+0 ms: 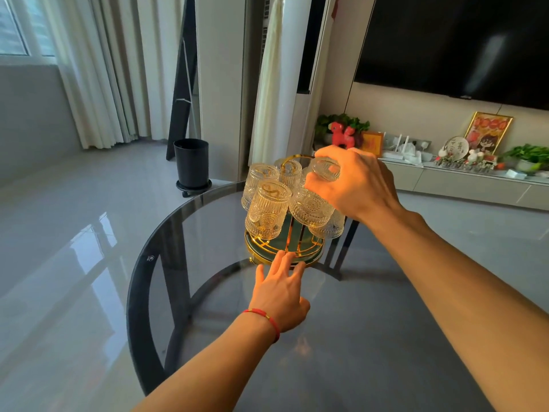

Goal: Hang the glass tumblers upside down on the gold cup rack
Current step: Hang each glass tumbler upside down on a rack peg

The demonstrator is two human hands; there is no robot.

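Observation:
The gold cup rack with a green round base stands near the far edge of the round glass table. Several ribbed glass tumblers hang on it upside down, one at the front left and one at the front middle. My right hand grips another glass tumbler at the rack's upper right, bottom up. My left hand lies flat with fingers spread, its fingertips touching the front rim of the rack's base.
A black bin stands on the floor beyond the table. A low white TV cabinet with ornaments and plants runs along the right wall under a dark screen. Curtains hang at the left.

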